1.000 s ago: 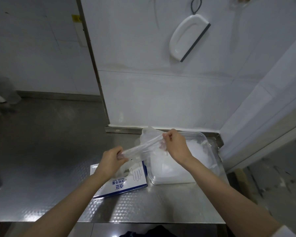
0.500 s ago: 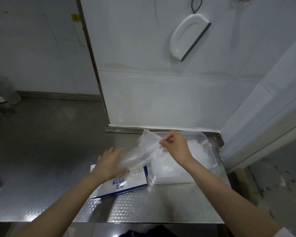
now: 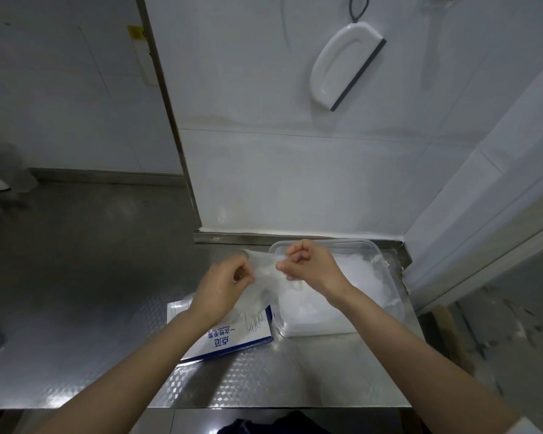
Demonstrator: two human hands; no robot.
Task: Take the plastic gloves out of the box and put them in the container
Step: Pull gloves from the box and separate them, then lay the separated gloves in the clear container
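Head — glove (image 3: pixel 264 278) in both hands (image 3: pixel 223 285) (image 3: pixel 311 266)

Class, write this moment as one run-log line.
left hand: pinches plastic glove | right hand: pinches same glove | glove: held over box and container edge | container: white pile inside

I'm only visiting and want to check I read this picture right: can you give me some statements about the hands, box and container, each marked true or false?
1. The left hand and right hand hold one clear glove between them. True.
2. The box lies left of the container. True.
3. The container is empty. False: a white pile lies in it.
4. The left hand rests flat on the box. False: its fingers pinch the glove above the box.
5. A squeegee hangs on the wall. True.
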